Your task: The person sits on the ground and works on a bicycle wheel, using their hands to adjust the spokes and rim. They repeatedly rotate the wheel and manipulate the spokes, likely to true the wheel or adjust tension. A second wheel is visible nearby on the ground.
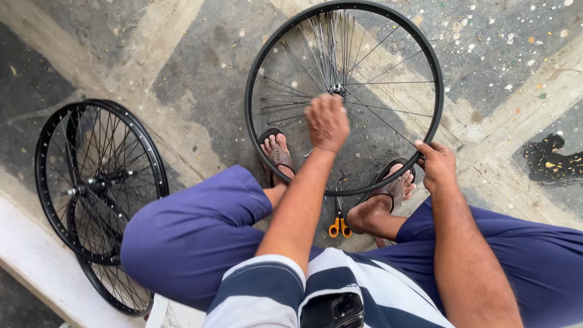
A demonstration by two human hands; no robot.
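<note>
Seated person, seen from the head camera looking down over purple trousers [188,237] and a striped shirt [285,291]. A black bicycle wheel rim [434,73] stands tilted on the concrete floor [182,67] in front of the person, its lower edge resting between the two sandalled feet. The left foot [276,152] shows through the spokes; the right foot [388,194] sits at the rim's lower right.

Left hand [327,121] reaches into the wheel near the hub [337,89], fingers curled over the spokes [376,100]; back of hand faces the camera, so whether it pinches a spoke cannot be told. Right hand [437,165] is closed around the rim at its lower right, thumb on top, steadying it.

Spokes bunch thickly at the upper left of the hub and are sparse on the right side.

Orange-handled pliers [339,226] lie on the floor between the feet, just under the rim.

To the left, well apart, two more black spoked wheels [97,182] lean stacked against a pale ledge [36,267]. A dark phone-like object [333,311] sits at the shirt's lower edge.
</note>
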